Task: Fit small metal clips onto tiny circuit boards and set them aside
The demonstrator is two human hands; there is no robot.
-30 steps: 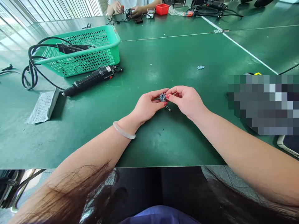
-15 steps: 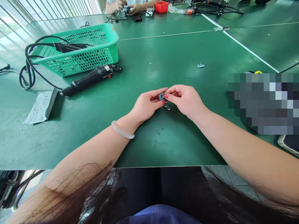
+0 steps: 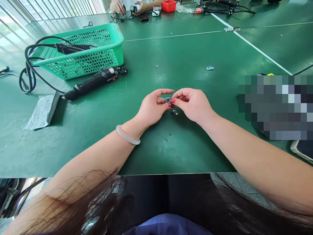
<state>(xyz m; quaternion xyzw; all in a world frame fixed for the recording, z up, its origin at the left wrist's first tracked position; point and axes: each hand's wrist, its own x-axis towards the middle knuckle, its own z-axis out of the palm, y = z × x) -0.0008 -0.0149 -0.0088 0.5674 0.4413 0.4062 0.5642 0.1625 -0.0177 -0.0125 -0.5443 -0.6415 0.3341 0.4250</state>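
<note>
Between my two hands is a small dark grey-blue part with fine detail (image 3: 167, 100), perhaps electronic; its exact kind is too small to make out. My left hand (image 3: 153, 106) grips it between thumb and fingers, the index finger stretched out above it. My right hand (image 3: 193, 102) pinches at the part's right side with thumb and index finger, and the fingertips cover that edge. Just below the fingers a tiny rectangular piece with a pale rim (image 3: 175, 112) lies on the green table (image 3: 156, 147).
A black electric screwdriver (image 3: 95, 81) lies left, before a green basket (image 3: 83, 62) holding another corded tool. A wrapped packet (image 3: 42, 111) lies at far left. A blurred-out object (image 3: 278, 107) stands right. Across the table are a co-worker's hands (image 3: 144, 7) and a red box (image 3: 169, 6).
The small part has tilted and shifted slightly left in my fingers. My left index finger has lifted and straightened away from it. The co-worker's hand across the table has moved left.
</note>
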